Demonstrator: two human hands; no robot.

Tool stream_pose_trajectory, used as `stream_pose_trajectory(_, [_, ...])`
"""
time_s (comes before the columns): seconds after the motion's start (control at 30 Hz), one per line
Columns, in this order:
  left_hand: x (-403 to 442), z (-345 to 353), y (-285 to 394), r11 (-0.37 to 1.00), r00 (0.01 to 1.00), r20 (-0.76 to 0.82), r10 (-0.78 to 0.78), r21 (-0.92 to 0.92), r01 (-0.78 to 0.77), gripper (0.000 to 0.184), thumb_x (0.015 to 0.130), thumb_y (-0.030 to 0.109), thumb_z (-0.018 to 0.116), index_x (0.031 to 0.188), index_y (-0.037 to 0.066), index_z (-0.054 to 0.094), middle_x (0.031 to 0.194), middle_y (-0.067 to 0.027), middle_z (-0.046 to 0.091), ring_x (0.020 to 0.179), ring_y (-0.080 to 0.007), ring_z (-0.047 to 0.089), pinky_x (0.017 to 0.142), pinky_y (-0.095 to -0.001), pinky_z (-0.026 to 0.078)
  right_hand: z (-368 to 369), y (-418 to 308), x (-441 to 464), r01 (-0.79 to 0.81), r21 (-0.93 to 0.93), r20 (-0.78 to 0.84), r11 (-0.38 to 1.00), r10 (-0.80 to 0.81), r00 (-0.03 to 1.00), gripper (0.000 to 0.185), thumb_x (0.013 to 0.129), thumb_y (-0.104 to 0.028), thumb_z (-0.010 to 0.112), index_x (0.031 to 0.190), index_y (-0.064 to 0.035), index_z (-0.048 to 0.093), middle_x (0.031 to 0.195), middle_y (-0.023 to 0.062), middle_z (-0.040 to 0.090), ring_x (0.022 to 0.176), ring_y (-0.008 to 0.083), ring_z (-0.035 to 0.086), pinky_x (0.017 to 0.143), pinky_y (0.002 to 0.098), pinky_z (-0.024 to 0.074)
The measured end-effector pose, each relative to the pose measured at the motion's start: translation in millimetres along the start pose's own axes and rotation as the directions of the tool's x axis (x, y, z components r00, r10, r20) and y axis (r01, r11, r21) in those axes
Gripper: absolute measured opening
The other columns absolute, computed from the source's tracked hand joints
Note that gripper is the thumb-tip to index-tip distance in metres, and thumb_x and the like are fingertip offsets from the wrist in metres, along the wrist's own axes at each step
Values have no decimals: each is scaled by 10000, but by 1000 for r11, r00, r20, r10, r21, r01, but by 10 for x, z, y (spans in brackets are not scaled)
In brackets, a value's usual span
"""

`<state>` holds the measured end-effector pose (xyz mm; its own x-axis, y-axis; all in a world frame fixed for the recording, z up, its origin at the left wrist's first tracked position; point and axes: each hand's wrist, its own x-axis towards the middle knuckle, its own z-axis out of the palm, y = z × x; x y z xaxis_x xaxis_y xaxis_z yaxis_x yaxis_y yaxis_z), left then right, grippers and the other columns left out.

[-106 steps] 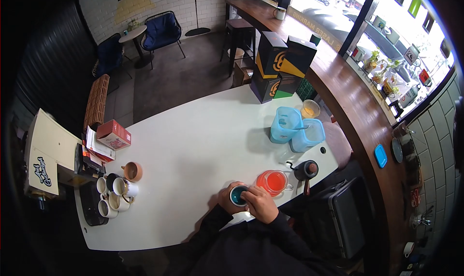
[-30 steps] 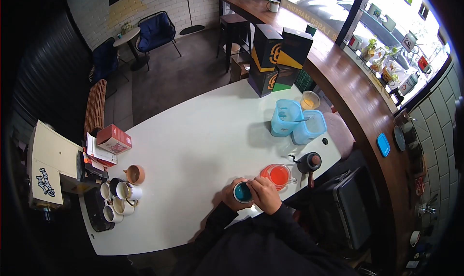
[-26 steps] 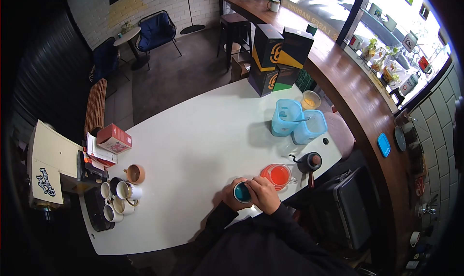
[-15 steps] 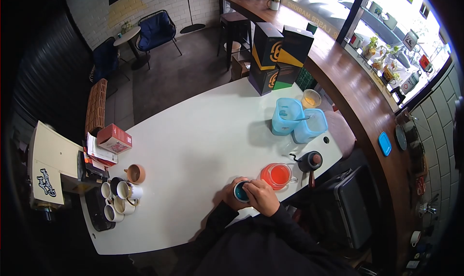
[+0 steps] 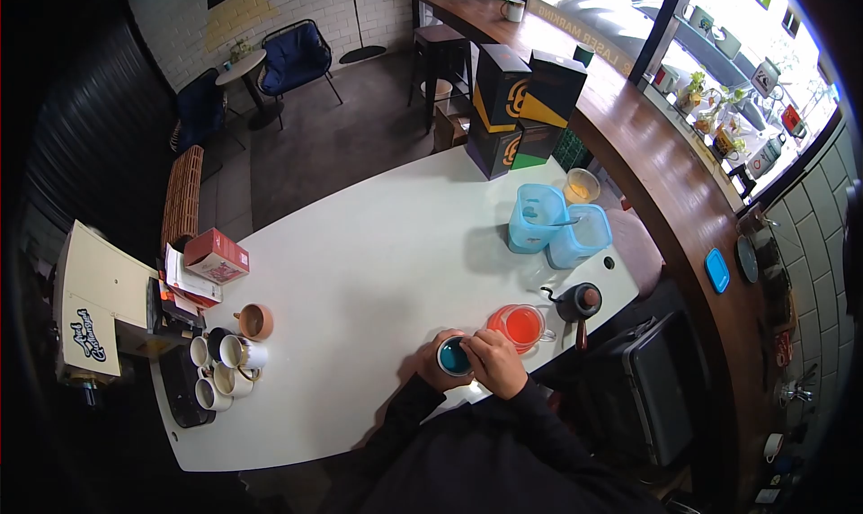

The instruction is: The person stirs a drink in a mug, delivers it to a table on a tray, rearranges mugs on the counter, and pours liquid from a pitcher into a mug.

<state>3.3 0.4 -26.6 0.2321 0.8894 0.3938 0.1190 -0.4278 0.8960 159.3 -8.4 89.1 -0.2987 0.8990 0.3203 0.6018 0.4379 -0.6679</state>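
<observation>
A small cup [image 5: 453, 357], teal inside with a pale rim, is near the table's front edge. My left hand [image 5: 430, 363] wraps around its outer side. Over the right part of the rim is my right hand [image 5: 496, 363], its fingers closed in a pinch. Whatever they may hold is hidden or too small to make out. Just beyond my right hand stands a clear glass jug [image 5: 521, 327] with red liquid. A dark gooseneck kettle [image 5: 575, 303] sits to the right of the jug.
Two light-blue plastic containers [image 5: 538, 219] stand on the white table [image 5: 360, 262] at the right. Black boxes [image 5: 523, 109] are stacked at the back. Several mugs [image 5: 235, 352] and a brown cup [image 5: 255, 321] are at the left, near a red box [image 5: 216, 255].
My right hand has shifted slightly right on the rim, so more of the cup's teal inside shows. My left hand keeps its hold. The whole view has moved a little.
</observation>
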Motion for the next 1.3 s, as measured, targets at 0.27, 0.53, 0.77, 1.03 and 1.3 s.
stream_pose_trajectory(0.27, [2,-9,1,997,999,-21,26,78,-24,847,518,272,949,1215,63,516,1084,-117,655,955,-239,671,839,-373,550,41,-19,29,23,13,-2,1000,-23,1000,118,887,-85,606,948,3,655,827,139,611,741,335,581,691,408,458])
stream_pose_trajectory(0.53, [-27,7,-18,999,999,-12,-39,-12,39,821,533,239,935,1219,73,515,1082,-110,657,962,-229,669,833,-370,551,-8,14,43,56,57,30,997,-57,998,102,885,-80,617,913,8,660,802,145,612,738,338,601,679,409,478])
stream_pose_trajectory(0.77, [-5,31,40,998,1000,-28,8,66,-6,770,546,161,871,1222,76,512,1065,-94,661,953,-225,668,826,-361,551,-42,67,34,25,43,21,999,-26,999,97,880,-75,624,892,14,662,785,142,603,731,336,601,663,414,478])
stream_pose_trajectory(1.03, [-19,19,4,1000,1000,-14,-7,22,7,797,546,173,879,1236,75,492,1097,-101,633,968,-236,656,832,-367,545,-5,28,17,22,21,-25,1000,-22,999,94,883,-73,623,896,11,665,785,139,599,725,331,599,663,414,476])
stream_pose_trajectory(1.3, [-21,1,-59,998,999,3,35,50,-35,877,519,258,946,1244,78,486,1122,-107,617,1002,-241,643,848,-375,539,25,16,15,28,44,4,999,-28,1000,90,879,-72,629,901,7,666,802,143,616,720,335,601,664,415,476])
